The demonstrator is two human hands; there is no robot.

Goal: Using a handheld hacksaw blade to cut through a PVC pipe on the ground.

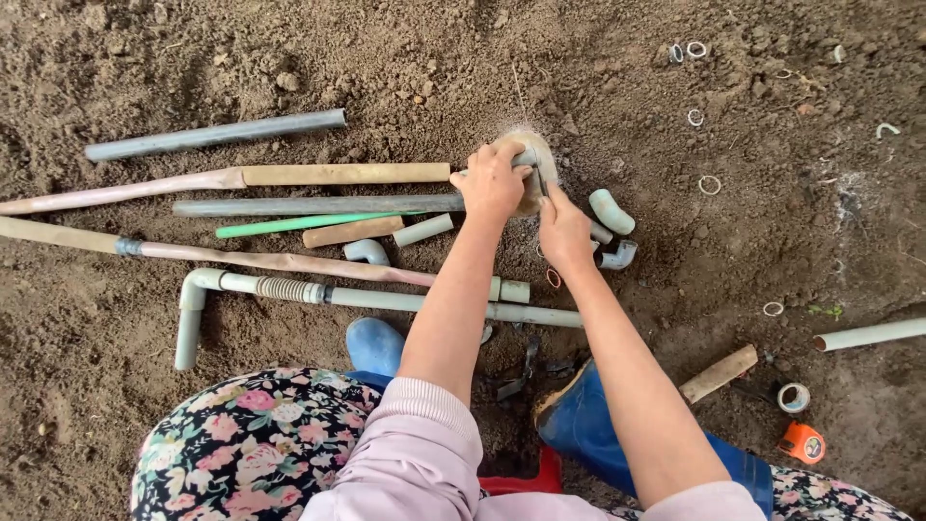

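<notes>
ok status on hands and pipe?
Left hand gripping grey plastic pipe end; right hand beside it. Loose grey elbow fittings close by.

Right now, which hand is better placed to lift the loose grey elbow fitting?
Right: the right hand lies beside the grey elbow fitting; the left hand is farther, on the pipe end.

Person seen from above. Both arms are bare below pale pink sleeves (405, 453), pushed up to the elbows, with a ribbed cuff on the left one. The lap is covered by dark cloth with a flower print (241, 444) in pink, cream and green. Blue rubber boots (588, 420) are worn on both feet; the left boot's rounded toe (374, 344) shows.
</notes>
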